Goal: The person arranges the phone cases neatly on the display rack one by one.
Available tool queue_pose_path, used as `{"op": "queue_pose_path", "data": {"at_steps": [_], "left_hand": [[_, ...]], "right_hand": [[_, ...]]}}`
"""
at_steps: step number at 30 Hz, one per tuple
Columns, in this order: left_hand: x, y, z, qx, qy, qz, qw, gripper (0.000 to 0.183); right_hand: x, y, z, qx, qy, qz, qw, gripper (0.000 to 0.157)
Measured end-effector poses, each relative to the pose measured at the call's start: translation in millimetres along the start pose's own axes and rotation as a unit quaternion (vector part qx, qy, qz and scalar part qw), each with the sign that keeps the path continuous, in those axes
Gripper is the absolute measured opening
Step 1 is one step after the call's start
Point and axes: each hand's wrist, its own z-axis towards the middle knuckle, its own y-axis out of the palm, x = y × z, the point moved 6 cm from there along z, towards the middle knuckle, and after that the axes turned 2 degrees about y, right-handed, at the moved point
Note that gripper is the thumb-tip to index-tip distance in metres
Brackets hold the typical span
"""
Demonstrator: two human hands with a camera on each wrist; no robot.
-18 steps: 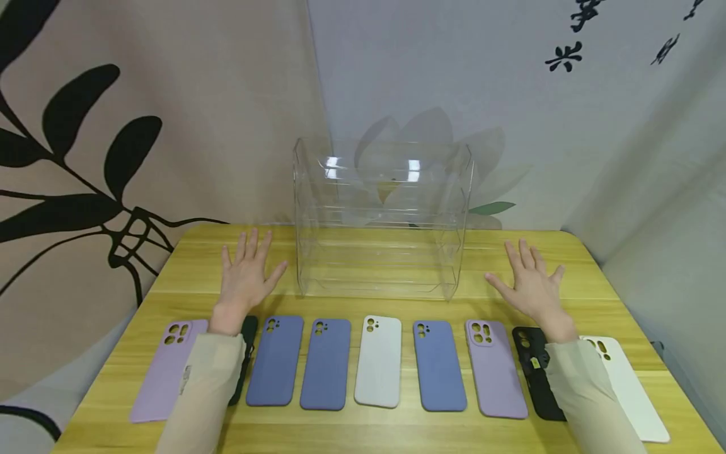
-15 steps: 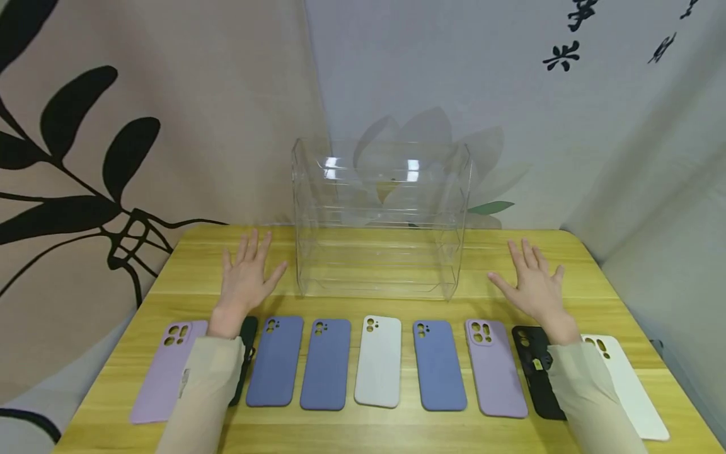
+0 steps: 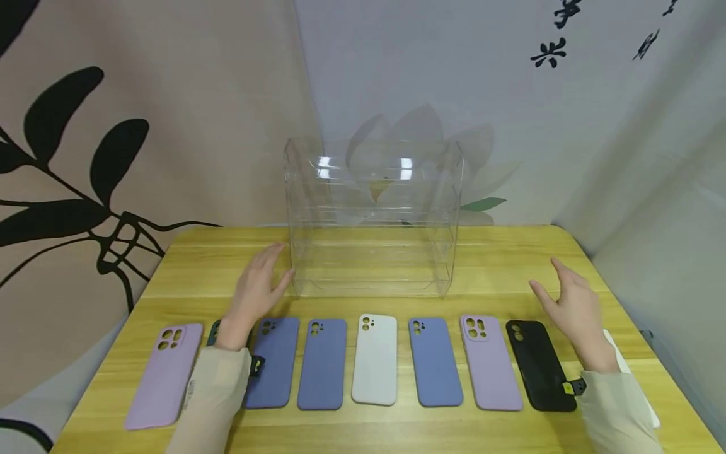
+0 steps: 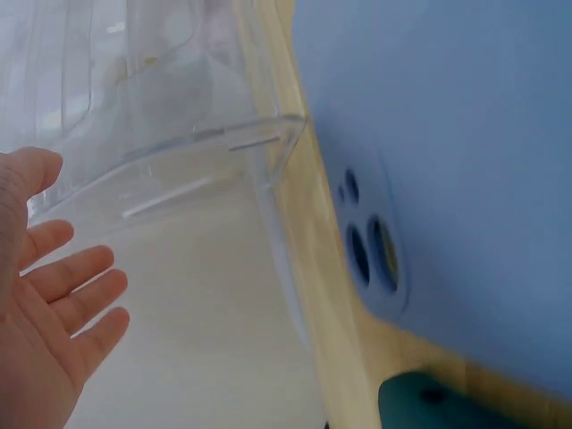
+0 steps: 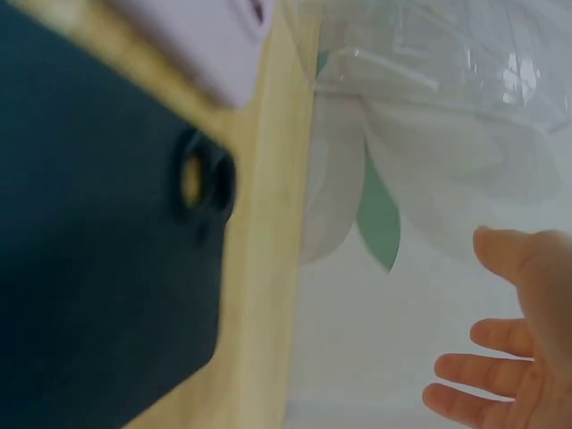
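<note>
A row of phone cases lies along the table. My left hand [image 3: 255, 293], fingers extended, is near the left side of a clear tiered rack [image 3: 368, 217]; whether it touches the rack I cannot tell. Beneath that wrist are a dark green case [image 3: 213, 333], partly hidden, and a blue case [image 3: 275, 359]. My right hand [image 3: 573, 309] holds nothing, thumb and fingers apart, behind a black case [image 3: 539, 366]. A white case [image 3: 629, 378] is mostly hidden by the right arm. The left wrist view shows the left hand's palm [image 4: 54, 340] and fingers before the rack.
Other cases in the row are a lilac one [image 3: 161, 378] at far left, a blue one [image 3: 322, 366], a white one [image 3: 374, 359], another blue one [image 3: 435, 366] and a second lilac one [image 3: 492, 362]. A printed curtain [image 3: 215, 113] hangs behind the table [image 3: 334, 432].
Both hands have turned from palms-down with spread fingers to a more sideways pose. The left hand shifted right towards the rack; the right hand moved right and nearer, uncovering the black case.
</note>
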Motion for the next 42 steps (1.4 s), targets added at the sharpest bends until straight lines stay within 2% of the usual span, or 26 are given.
{"op": "queue_pose_path", "data": {"at_steps": [4, 8, 13, 16, 20, 23, 27, 31, 35, 42], "left_hand": [[1.5, 4.9, -0.7, 0.006, -0.010, -0.015, 0.9998, 0.054], [2.1, 8.8, -1.3, 0.014, -0.022, -0.035, 0.9990, 0.054], [2.7, 10.5, 1.6, 0.044, -0.024, -0.080, 0.9955, 0.049], [2.2, 11.5, 4.2, 0.063, -0.034, -0.124, 0.9897, 0.044], [0.3, 11.9, 7.6, 0.084, -0.064, -0.187, 0.9767, 0.036], [-2.5, 13.0, 9.8, 0.090, -0.091, -0.227, 0.9654, 0.032], [-4.6, 13.2, 11.4, 0.094, -0.127, -0.257, 0.9533, 0.029], [6.3, 4.1, 13.4, 0.096, -0.143, -0.273, 0.9464, 0.028], [19.8, -6.7, 15.2, 0.083, -0.158, -0.290, 0.9401, 0.029], [19.7, -6.4, 16.0, 0.063, -0.175, -0.305, 0.9339, 0.031]], "right_hand": [[20, -2.7, -12, -0.026, 0.040, 0.008, 0.999, 0.065], [41, -2.5, -25, -0.033, 0.077, 0.001, 0.996, 0.066], [62, 0.2, -44, -0.065, 0.111, -0.009, 0.992, 0.069], [72, 2.7, -53, -0.096, 0.127, -0.016, 0.987, 0.073], [84, 5.1, -61, -0.135, 0.156, -0.017, 0.978, 0.077], [91, 5.7, -65, -0.155, 0.176, -0.015, 0.972, 0.078], [98, 6.7, -69, -0.171, 0.187, -0.030, 0.967, 0.078], [103, 8.4, -71, -0.177, 0.185, -0.044, 0.966, 0.077], [108, 9.7, -72, -0.188, 0.199, -0.040, 0.961, 0.083], [111, 8.6, -71, -0.210, 0.213, -0.048, 0.953, 0.087]]}}
